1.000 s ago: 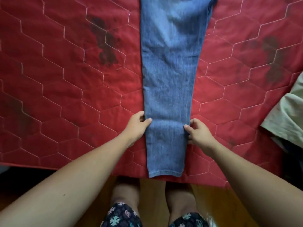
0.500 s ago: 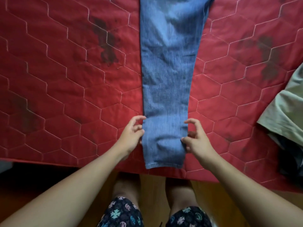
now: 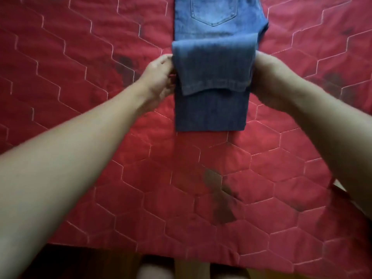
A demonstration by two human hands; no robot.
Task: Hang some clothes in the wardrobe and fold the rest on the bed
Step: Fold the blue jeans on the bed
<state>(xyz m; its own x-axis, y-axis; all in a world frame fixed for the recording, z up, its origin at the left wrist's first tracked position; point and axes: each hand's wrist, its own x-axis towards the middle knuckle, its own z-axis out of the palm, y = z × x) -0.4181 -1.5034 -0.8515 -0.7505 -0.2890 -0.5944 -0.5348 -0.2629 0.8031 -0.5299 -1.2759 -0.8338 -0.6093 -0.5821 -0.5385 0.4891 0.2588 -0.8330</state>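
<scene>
The jeans [image 3: 211,109] lie in the middle of the bed [image 3: 80,137], their long axis running straight away from the person: the back pocket [image 3: 213,11] and waist end point to the far edge, and a doubled fold of leg faces the near edge, well in from it. The lower legs are raised in a loop, with the hem [image 3: 213,86] hanging back toward the person over the layer beneath. The left hand [image 3: 159,77] pinches the left side seam of that loop with curled fingers. The right hand [image 3: 269,77] clasps the right side at the same height, its fingertips tucked out of sight under the denim. Both hands are level and equally near, one on each long edge, so the cloth spans squarely between them. The seat of the jeans lies just beyond the hands, along the same axis, so I judge that the next move is a straight push away toward the far edge, laying the loop over the pocket area. The quilted red cover shows dark stains [image 3: 219,200] near the bed's near edge
</scene>
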